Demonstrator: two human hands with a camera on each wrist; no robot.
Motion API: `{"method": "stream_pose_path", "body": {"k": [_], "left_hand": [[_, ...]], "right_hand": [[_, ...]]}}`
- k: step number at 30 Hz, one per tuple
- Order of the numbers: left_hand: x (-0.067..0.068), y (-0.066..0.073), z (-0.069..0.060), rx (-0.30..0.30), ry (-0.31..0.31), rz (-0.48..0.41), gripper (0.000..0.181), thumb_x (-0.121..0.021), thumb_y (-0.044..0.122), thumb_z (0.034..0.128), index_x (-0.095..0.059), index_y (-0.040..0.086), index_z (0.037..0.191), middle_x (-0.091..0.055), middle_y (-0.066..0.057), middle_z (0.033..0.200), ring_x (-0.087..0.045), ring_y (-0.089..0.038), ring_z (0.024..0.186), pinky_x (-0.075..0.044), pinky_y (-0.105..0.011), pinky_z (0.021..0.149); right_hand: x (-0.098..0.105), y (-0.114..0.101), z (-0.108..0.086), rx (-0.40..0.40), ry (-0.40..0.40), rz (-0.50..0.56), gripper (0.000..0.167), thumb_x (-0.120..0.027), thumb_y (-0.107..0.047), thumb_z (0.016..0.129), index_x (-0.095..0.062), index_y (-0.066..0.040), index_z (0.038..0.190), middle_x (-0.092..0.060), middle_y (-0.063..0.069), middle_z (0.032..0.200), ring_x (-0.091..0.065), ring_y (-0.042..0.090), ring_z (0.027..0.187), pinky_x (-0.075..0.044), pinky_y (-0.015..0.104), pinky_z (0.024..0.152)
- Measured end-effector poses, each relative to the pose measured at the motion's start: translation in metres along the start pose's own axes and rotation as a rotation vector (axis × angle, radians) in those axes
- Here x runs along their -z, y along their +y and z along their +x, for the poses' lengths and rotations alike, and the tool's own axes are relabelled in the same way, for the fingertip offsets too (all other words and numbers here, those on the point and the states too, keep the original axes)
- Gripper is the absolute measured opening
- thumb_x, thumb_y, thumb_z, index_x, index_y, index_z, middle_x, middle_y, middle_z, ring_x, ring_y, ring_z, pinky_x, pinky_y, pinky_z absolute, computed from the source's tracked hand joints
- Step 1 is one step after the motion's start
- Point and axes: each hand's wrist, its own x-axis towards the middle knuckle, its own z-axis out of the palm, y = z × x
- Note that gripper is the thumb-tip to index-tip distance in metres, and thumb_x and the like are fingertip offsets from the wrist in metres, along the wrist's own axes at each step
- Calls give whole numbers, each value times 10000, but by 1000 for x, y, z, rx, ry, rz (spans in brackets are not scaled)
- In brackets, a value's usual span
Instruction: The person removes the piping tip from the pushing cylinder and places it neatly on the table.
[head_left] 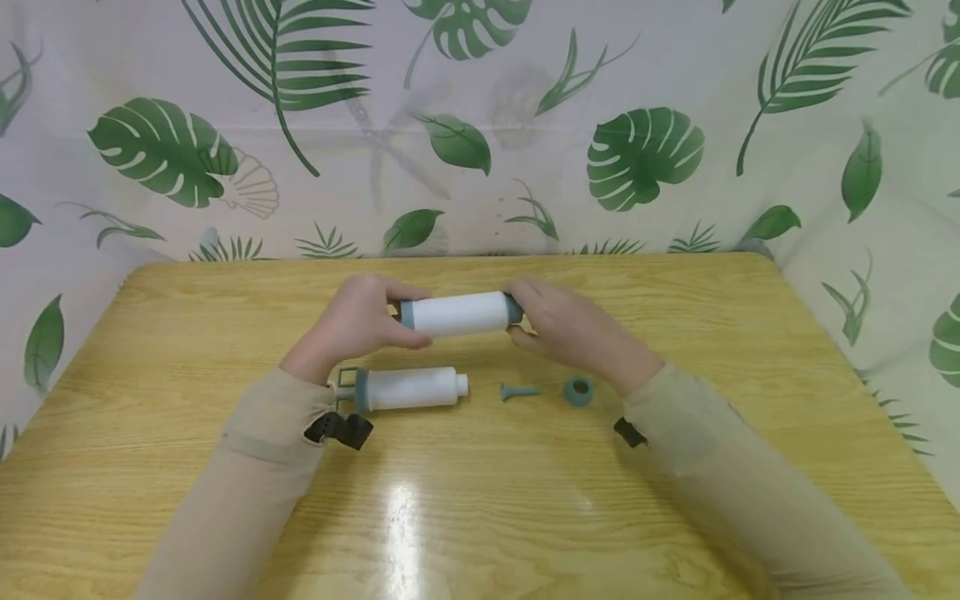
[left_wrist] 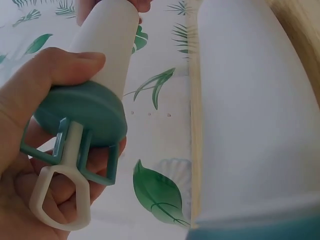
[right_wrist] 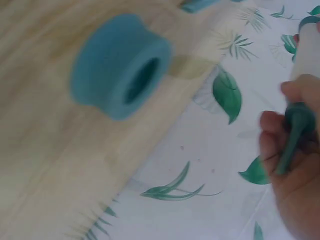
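Observation:
Above the table, both hands hold a white icing syringe (head_left: 461, 314) almost level. My left hand (head_left: 366, 315) grips its handle end, thumb over the barrel by the teal end cap (left_wrist: 85, 107). Beneath that cap hang two teal finger loops and a pale plunger ring (left_wrist: 84, 200). At the other end, my right hand (head_left: 566, 323) has its fingers and thumb around a teal collar; a thin teal nozzle (right_wrist: 295, 132) sticks out toward the palm. A second white syringe (head_left: 408, 389) lies on the table below, its bare white neck pointing right.
A small teal nozzle (head_left: 522, 391) and a teal screw collar (head_left: 576, 402) lie on the wooden table (head_left: 487, 517), right of the second syringe. Behind the table's far edge hangs a white leaf-print cloth (head_left: 540, 192).

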Motion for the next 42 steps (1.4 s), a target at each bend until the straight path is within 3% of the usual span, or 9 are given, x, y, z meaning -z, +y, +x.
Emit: {"method": "stream_pose_path", "body": {"k": [4,8,17,24,28,33,36,38,42], "left_hand": [[-1,2,0,-35,-3,24,459,-838,195,707,-713,95,1137,-685,-44,992,-584,-221,845,-507,-307,646],[-2,1,0,-65,-3,41,436,-833,189,710,-720,95,1121,-690,-41,990,-595,-212,834,-511,-305,651],[1,-3,2,-15,-16,-53,481,-865,209,661,-727,90,1107,-694,-49,978,-606,-199,826,-514,-314,657],[6,-6,4,31,-54,-137,530,-883,198,643,-715,96,1135,-684,-67,1008,-598,-223,852,-508,-321,674],[10,-6,4,-28,-37,-39,525,-874,226,665,-711,108,1149,-677,-55,1068,-565,-222,907,-499,-323,671],[13,-5,2,-99,-11,33,480,-854,203,702,-710,103,1149,-677,-57,1111,-588,-210,947,-514,-327,702],[12,-7,1,-112,-7,33,464,-851,181,706,-713,98,1141,-673,-61,1131,-596,-205,960,-522,-323,709],[11,-8,0,-107,-3,25,466,-853,175,703,-713,94,1139,-671,-62,1139,-599,-206,967,-527,-318,708],[12,-7,0,-69,13,-13,495,-860,172,688,-706,87,1151,-674,-78,1111,-608,-227,939,-536,-317,693]], "right_hand": [[4,-4,5,-90,-140,3,254,-717,-96,831,-541,26,967,-601,122,895,-549,194,724,-509,315,636],[6,-5,8,-133,-201,-42,273,-751,-154,831,-556,11,928,-629,114,872,-591,190,703,-528,325,622],[6,-3,7,-47,-125,-215,367,-800,-215,788,-547,20,912,-654,145,854,-644,215,648,-540,323,544],[5,-3,6,25,-9,-266,350,-825,-156,755,-544,12,877,-647,132,812,-621,208,591,-525,315,509],[7,-1,7,2,-32,-102,315,-794,-156,793,-543,-6,909,-628,100,832,-589,189,634,-512,303,551],[13,1,11,-211,-270,366,281,-617,-316,936,-554,-65,1046,-577,46,872,-524,179,743,-454,320,644],[13,2,12,-317,-351,536,271,-517,-316,982,-572,-71,1083,-613,62,905,-586,183,785,-483,334,688],[13,1,13,-330,-343,567,250,-526,-278,977,-593,-55,1070,-634,73,889,-608,193,757,-499,338,668],[11,-3,13,-274,-228,473,252,-597,-207,932,-604,6,1067,-634,69,874,-561,191,729,-478,338,659]]}}
